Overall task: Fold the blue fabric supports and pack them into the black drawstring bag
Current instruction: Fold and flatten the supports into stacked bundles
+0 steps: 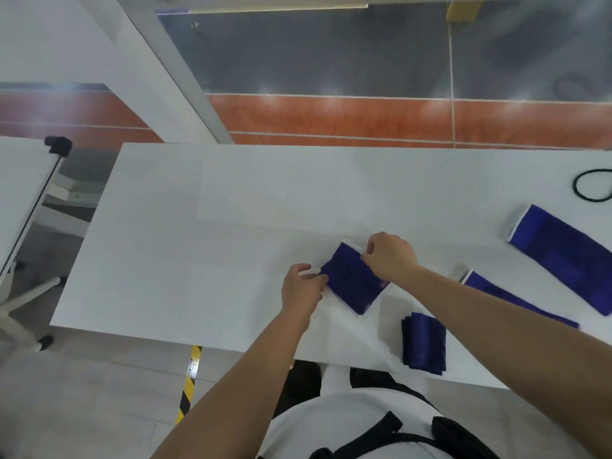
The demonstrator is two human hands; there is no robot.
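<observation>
A blue fabric support [352,286] lies folded on the white table [205,226], white trim at its far edge. My left hand [303,289] pinches its left corner. My right hand [390,256] grips its far right edge by the white trim. A folded blue support [424,342] sits near the table's front edge. Two unfolded blue supports lie to the right: one [563,256] further back, another [516,298] partly hidden under my right forearm. A black cord loop [578,187] lies at the far right; the black bag itself is out of view.
A second white table [20,180] with a black clamp [59,145] stands to the left. Yellow-black tape [188,385] marks the floor below the table's front edge. A glass wall runs behind the table.
</observation>
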